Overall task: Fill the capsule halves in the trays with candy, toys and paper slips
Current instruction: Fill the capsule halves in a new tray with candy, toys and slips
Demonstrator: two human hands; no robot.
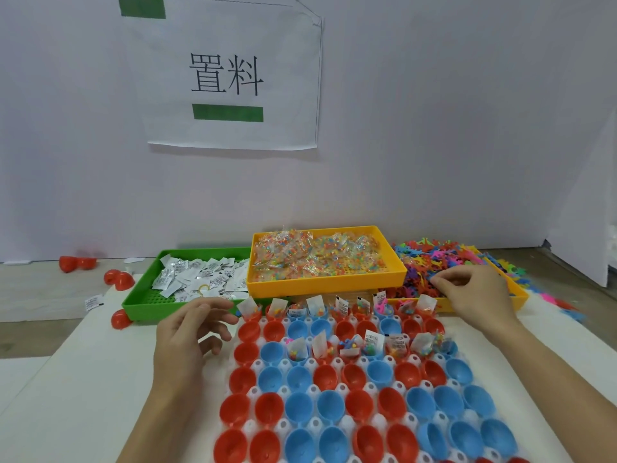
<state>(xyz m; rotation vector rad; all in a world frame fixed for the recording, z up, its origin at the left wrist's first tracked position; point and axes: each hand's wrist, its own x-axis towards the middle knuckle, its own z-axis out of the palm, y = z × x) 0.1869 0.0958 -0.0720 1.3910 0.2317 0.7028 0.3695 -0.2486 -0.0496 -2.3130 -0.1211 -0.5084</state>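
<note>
Nearest us, the capsule tray [334, 426] runs its long axis away from us toward the wall, its red and blue halves [300, 407] all cup-up. Only two far rows are filled, with paper slips [373, 340] standing upright among candy and toys; the near rows sit bare. Our left hand [187, 339] hovers just left of the tray's far corner, fingers loosely curled and holding nothing. Our right hand [474, 292] reaches into the heap of toys [430, 262] in the rightmost bin, fingertips pinched together on one piece. Beyond the tray, three bins line the surface [83, 396]: a green bin [140, 305] of slips, a raised yellow bin [320, 284] of candy packets [314, 253], then the toys. Loose red halves [117, 279] lie left of the green bin. A paper sign [227, 78] hangs on the wall.
</note>
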